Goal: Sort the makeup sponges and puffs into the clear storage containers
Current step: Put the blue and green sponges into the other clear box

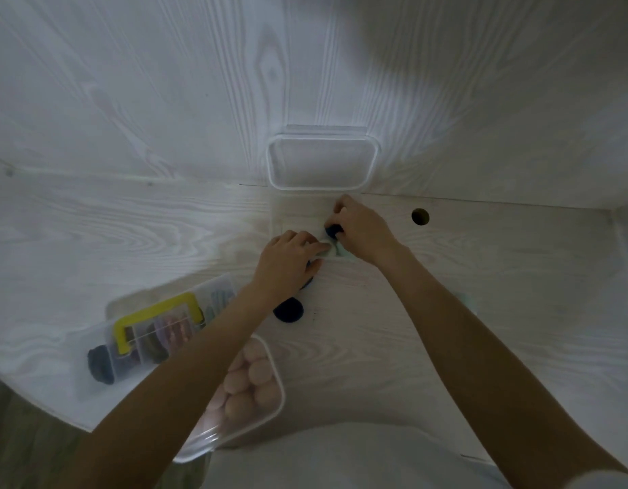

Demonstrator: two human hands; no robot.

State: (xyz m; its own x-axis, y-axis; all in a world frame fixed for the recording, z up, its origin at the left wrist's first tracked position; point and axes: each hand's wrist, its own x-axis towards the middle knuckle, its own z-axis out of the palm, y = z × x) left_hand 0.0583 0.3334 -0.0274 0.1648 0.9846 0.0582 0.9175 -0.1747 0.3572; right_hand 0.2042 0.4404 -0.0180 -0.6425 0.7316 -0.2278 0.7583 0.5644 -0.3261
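At mid-tabletop (482,312), both arms reach forward, hands nearly touching. Right hand (363,229) palm-down, fingers curled round a dark sponge (333,230). Left hand (289,261) palm-down, fingers pinching a white puff (329,249). A black puff (288,310) lies near the left wrist. Pink sponges (251,379) sit in the near clear container (275,368); an empty one (321,160) stands against the wall.

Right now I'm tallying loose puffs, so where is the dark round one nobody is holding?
The dark round puff lies flat on the table, just right of the left forearm, between the yellow-handled box and the peach-sponge container.
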